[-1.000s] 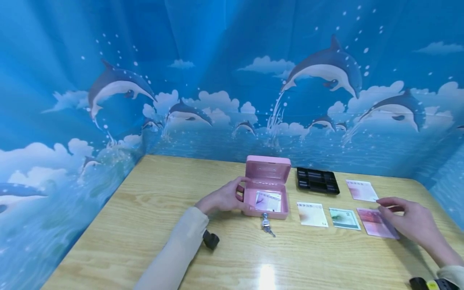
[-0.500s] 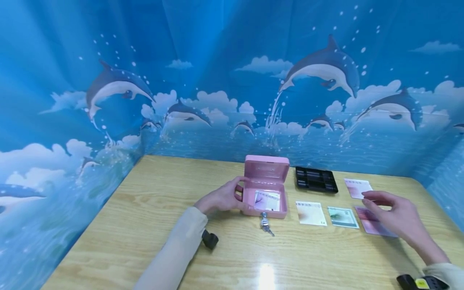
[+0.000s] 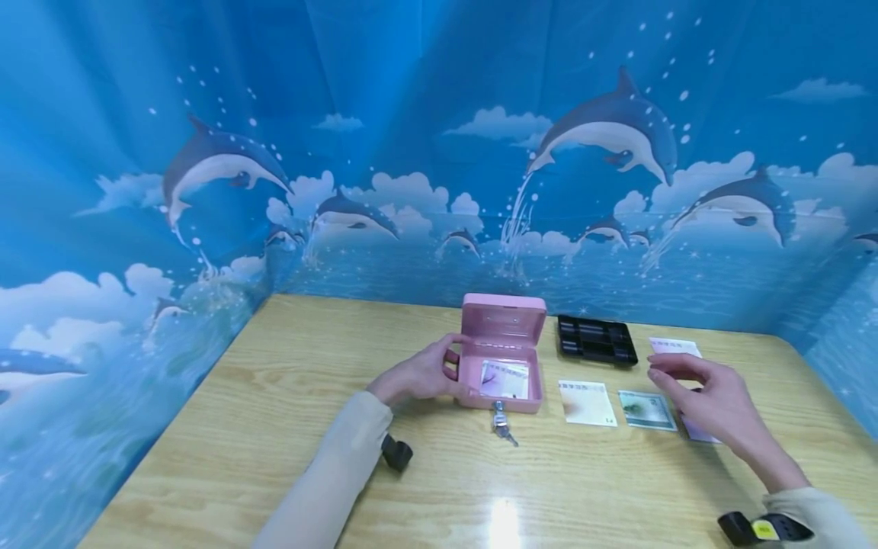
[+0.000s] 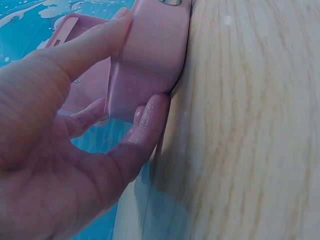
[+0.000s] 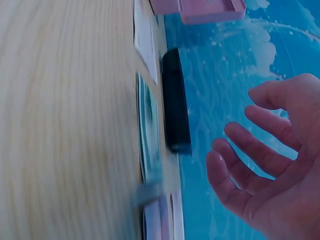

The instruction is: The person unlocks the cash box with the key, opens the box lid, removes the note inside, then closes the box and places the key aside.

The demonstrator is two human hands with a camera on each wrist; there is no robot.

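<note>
A small pink cash box [image 3: 504,314] stands with its lid raised, and printed notes [image 3: 505,379] lie inside. My left hand [image 3: 428,371] holds the box by its left side; in the left wrist view the thumb is on its upper edge and the fingers are low against its wall. Keys [image 3: 504,431] hang from the front lock onto the table. My right hand [image 3: 713,398] hovers over the notes at right, fingers loosely bent around nothing. Under it, a purple note [image 3: 701,431] is partly hidden. A green note [image 3: 647,410] and a cream note [image 3: 588,402] lie leftward.
Behind the notes sits a black compartment tray [image 3: 597,352]. A pale pink note [image 3: 675,346] lies at the back right, partly covered by my right hand. The wooden table [image 3: 329,335] ends at a blue dolphin-print curtain [image 3: 411,152].
My right hand has travelled left from above the purple note towards the green note and tray, still holding nothing. The left hand keeps its hold on the cash box.
</note>
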